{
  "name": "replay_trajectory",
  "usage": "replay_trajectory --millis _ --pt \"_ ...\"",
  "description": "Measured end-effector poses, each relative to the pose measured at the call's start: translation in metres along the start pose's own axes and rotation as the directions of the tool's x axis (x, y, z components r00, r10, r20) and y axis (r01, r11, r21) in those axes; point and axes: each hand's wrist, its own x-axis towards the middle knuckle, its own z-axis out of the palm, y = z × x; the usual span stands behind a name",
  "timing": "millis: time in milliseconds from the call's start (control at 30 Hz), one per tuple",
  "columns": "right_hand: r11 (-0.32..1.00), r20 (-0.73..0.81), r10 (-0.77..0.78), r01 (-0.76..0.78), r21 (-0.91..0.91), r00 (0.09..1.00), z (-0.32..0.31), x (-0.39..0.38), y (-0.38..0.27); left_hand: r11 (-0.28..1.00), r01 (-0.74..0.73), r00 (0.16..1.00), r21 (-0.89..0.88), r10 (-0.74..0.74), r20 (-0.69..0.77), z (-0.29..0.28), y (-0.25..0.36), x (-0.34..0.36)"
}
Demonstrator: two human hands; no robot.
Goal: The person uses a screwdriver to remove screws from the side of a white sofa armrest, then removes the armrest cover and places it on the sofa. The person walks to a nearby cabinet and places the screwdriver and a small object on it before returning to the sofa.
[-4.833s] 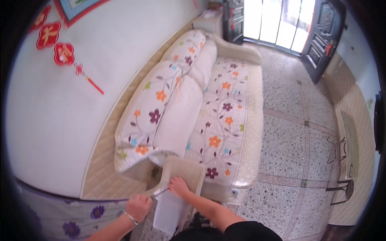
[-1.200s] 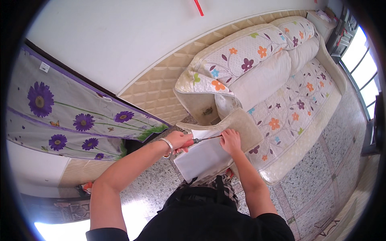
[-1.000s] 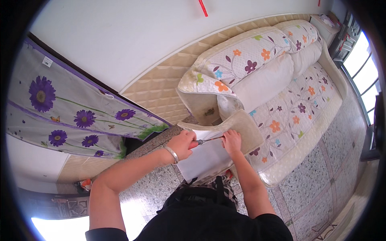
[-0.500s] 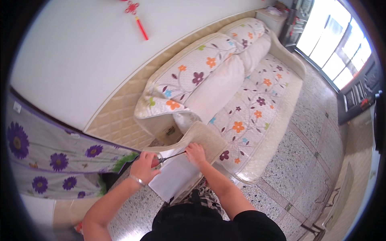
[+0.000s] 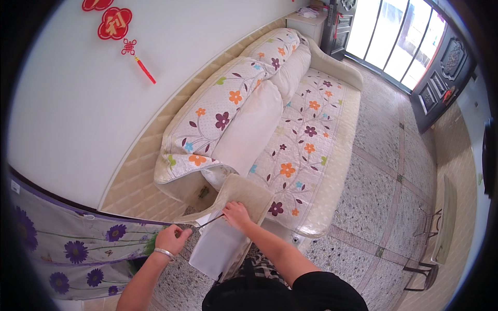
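Observation:
My left hand (image 5: 172,239), with a silver bracelet at the wrist, is closed on a screwdriver's handle, mostly hidden in its fingers. The thin dark shaft (image 5: 209,222) points up-right to my right hand (image 5: 234,212), whose bent fingers grip the edge of a beige padded sofa piece (image 5: 254,192) around the tool's tip; the exact grip is unclear. A white sheet-like panel (image 5: 212,254) hangs below that piece. Behind them is the sofa (image 5: 249,124) with flowered covers and plain bolsters, with a dim hollow (image 5: 194,191) at its near end.
A purple-flowered cloth (image 5: 75,252) hangs at lower left. Red ornaments (image 5: 115,24) are on the white wall. A speckled tile floor (image 5: 373,207) runs along the sofa to dark doors (image 5: 439,78) and a bright barred opening (image 5: 389,36). A bench or table (image 5: 441,217) stands at the right.
My view has swung toward the doors. My left hand has drawn slightly away down-left along the screwdriver's line, its fingers shifting on the handle; my right hand stays at the beige piece's edge.

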Motion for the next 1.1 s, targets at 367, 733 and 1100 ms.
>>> replay_trajectory --millis 367,733,1100 --pt "0.998 -0.039 -0.015 0.013 -0.058 0.999 0.003 -0.006 0.004 0.917 -0.326 0.918 0.230 0.365 -0.155 -0.004 0.022 -0.022" --pt "0.607 -0.015 0.220 -0.125 0.785 0.975 0.019 -0.012 0.043 0.746 0.372 0.917 -0.552 -0.203 0.344 -0.047 0.012 -0.014" --pt "0.130 0.138 0.775 -0.369 0.920 0.617 -0.082 -0.019 0.098 0.984 -0.130 0.991 -0.125 0.124 -0.054 -0.026 0.019 -0.022"
